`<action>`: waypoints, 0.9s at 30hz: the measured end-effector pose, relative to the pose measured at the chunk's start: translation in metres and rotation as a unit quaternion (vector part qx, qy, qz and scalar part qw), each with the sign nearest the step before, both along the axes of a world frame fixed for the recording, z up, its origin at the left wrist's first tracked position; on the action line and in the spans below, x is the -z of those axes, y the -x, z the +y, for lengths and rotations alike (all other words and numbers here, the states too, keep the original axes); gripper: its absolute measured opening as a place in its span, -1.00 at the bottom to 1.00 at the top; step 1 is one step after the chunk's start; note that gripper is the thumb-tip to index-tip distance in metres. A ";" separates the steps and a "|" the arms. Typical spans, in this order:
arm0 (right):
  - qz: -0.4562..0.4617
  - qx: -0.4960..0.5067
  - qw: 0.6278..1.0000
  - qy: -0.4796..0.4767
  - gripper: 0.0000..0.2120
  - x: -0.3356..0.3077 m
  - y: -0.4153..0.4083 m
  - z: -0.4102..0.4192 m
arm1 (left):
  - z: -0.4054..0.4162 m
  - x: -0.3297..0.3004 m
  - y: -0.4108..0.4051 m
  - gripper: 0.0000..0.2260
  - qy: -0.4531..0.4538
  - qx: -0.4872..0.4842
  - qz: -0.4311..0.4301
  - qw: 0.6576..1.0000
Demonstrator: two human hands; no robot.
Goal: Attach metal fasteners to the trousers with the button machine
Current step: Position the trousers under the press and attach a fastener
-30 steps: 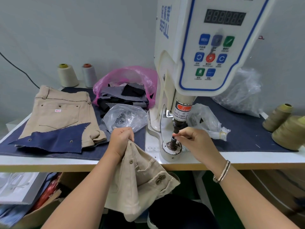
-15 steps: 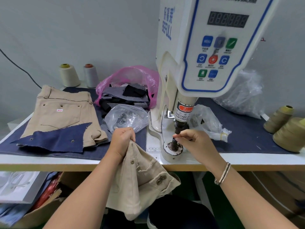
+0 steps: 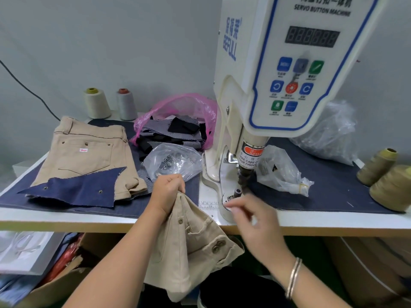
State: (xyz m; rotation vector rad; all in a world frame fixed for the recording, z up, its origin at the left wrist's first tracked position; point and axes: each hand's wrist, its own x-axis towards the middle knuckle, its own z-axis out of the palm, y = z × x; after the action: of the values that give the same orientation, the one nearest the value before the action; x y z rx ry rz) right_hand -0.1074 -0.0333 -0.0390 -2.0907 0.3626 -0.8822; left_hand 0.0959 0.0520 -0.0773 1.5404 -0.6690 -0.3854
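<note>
Withdrawn from the die [image 3: 236,194], the right hand [image 3: 255,221] is blurred (grip unclear); left hand [image 3: 167,190] grips trousers [image 3: 195,243], which should lie flat at the worktop's [image 3: 333,221] front edge.

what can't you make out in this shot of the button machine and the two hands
Head view only:
- Right hand: motion-blurred, so its grip and whether it holds a fastener are unreadable.
- Lower die: too small to show whether a fastener sits on it.
- Trousers in the left hand: legs hang below the table edge, partly hidden.
- Clear bag: contents too small to identify.
</note>
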 end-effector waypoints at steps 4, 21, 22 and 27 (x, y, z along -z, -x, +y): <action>-0.006 -0.076 0.997 0.021 -0.83 -0.018 -0.056 0.026 | 0.000 0.003 -0.003 -0.82 -0.004 -0.007 -0.011 1.000; 0.362 0.120 0.898 0.221 -0.74 -0.014 -0.298 -0.049 | 0.000 0.008 -0.004 -0.82 -0.033 0.003 -0.016 0.999; 0.358 0.118 0.895 0.240 -0.74 -0.011 -0.299 -0.052 | 0.000 0.008 -0.005 -0.81 -0.031 0.006 -0.020 0.999; 0.342 0.105 0.892 0.277 -0.74 -0.006 -0.300 -0.064 | 0.000 0.007 -0.005 -0.80 -0.033 0.010 -0.029 0.999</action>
State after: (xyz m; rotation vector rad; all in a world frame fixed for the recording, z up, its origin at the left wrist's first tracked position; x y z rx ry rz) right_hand 0.1925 -0.0976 -0.0328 -2.9204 0.7860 -0.3395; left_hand 0.1013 0.0520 -0.0843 1.6142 -0.7239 -0.3812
